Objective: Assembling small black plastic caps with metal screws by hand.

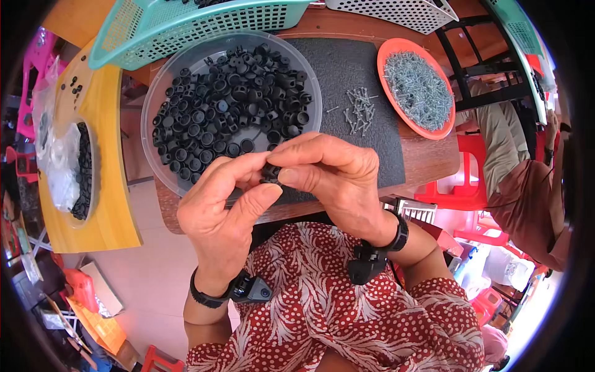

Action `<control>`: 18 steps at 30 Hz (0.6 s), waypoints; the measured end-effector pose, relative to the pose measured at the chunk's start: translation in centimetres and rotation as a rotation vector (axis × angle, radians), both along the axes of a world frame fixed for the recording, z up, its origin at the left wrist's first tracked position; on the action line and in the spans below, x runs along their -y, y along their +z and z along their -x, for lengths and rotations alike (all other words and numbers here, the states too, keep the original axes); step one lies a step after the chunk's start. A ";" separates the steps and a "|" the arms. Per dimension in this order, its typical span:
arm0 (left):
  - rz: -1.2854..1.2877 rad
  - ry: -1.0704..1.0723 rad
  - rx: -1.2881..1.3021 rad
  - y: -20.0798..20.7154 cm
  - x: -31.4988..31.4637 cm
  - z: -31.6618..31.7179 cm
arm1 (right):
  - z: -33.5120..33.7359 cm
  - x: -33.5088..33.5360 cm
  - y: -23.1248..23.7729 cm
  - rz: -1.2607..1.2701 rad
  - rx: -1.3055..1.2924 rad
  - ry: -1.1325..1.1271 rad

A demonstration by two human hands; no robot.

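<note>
Just in front of the round tub, my left hand (217,204) and my right hand (344,180) meet, fingertips closed on a small black plastic part (270,174). The fingers cover much of it, so its full shape is hidden. Beyond my hands, the clear plastic tub (315,80) is heaped with round black plastic caps (238,93), many showing hollow ends. To its right, a loose pile of silver screws (361,110) lies on a dark grey mat (322,59). Farther right, an orange plate (382,69) holds a big heap of similar screws (419,93).
A turquoise basket (204,26) stands behind the tub, beside a white perforated basket (396,13). On the left, a yellow table (114,180) bears another tub of black parts and plastic bags. A person (520,192) sits at the right near red stools (462,180).
</note>
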State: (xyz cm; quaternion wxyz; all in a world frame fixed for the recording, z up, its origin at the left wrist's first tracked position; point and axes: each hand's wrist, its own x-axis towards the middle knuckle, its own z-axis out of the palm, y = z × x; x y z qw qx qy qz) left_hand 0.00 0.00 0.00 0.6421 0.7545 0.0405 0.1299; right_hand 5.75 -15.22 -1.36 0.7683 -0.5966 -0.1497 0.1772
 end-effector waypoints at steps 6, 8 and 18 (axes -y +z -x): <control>0.037 0.011 0.025 -0.2 -0.2 -0.1 | 0.0 -0.2 0.1 0.005 0.107 -0.029; 0.085 -0.026 -0.049 0.1 -0.2 -0.2 | 0.0 -0.1 0.2 -0.028 0.022 -0.038; 0.298 -0.101 -0.192 0.5 -0.6 -0.4 | -0.3 0.0 0.1 0.003 0.093 -0.024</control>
